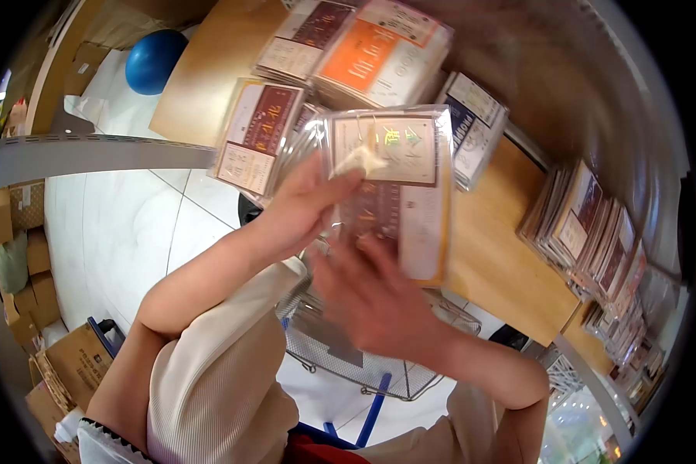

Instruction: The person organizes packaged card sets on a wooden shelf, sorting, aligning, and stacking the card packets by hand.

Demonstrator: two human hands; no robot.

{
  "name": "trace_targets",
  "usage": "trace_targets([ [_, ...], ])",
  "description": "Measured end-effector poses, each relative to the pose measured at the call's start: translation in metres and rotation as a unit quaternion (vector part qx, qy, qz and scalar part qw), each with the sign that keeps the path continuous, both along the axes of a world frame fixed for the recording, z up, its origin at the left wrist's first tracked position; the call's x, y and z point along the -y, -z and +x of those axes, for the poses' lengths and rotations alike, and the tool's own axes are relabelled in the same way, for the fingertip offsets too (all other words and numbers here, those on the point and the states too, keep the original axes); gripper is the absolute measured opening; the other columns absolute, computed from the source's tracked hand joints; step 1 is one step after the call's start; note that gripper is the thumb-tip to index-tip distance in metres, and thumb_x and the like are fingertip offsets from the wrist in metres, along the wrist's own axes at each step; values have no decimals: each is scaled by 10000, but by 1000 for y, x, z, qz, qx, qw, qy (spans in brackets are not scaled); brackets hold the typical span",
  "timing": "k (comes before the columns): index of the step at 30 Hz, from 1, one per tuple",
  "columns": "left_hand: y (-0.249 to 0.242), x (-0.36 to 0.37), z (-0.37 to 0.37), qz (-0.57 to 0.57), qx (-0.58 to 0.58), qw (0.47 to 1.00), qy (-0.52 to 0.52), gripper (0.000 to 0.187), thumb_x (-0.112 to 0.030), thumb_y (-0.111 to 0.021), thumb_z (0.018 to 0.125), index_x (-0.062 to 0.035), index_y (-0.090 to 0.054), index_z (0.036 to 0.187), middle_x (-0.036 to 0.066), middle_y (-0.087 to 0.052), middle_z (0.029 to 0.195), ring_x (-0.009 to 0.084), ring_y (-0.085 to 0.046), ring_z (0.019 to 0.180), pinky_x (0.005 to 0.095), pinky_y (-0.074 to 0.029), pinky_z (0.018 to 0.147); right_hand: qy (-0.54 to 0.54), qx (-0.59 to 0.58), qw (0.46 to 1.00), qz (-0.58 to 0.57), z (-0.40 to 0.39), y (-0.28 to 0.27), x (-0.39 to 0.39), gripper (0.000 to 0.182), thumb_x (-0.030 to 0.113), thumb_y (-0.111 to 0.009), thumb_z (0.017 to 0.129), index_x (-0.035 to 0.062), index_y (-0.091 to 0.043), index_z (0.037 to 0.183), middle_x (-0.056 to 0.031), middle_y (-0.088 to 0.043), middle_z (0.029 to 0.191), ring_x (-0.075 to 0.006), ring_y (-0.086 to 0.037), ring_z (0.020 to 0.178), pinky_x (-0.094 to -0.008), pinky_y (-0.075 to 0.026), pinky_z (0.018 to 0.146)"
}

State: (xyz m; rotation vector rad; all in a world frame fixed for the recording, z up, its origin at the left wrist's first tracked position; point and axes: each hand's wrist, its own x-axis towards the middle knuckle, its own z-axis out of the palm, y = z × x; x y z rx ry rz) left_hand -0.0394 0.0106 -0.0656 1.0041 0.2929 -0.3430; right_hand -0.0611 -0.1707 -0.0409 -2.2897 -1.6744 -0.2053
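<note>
Now the left hand (305, 205) grips a wrapped packet (398, 185) above the wooden surface (495, 263), thumb pressed on its front and the other fingers hidden behind; a firm, level hold should keep the slick wrapper from slipping. Blurred, the right hand (371, 298) meets the packet's lower edge, fingers (383, 251) loosely spread, near the stacked packets (356, 50).
</note>
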Motion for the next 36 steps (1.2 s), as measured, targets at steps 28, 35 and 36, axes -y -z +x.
trace_targets([
  [28,78,-127,191,749,211,626,-44,517,-379,-563,889,-75,-484,1299,206,-533,1199,329,-568,1037,373,-448,871,553,42,823,-122,59,81,220,874,308,-777,694,-21,-314,1358,-265,-328,1382,-425,-358,1247,-488,-341,1007],
  [35,50,-88,129,569,274,747,-210,441,-272,-496,955,-22,-464,1317,121,-469,1351,210,-427,1258,302,-338,1020,570,21,810,-138,66,67,231,813,308,-734,740,-21,-319,1358,-200,-552,1139,-331,-590,928,-381,-499,755],
  [36,39,-78,114,546,273,763,-212,435,-266,-483,962,-17,-462,1317,107,-461,1366,203,-408,1276,300,-324,1032,558,40,815,-153,67,65,230,784,291,-719,761,-20,-319,1359,-195,-568,1106,-324,-616,862,-370,-513,703],
])
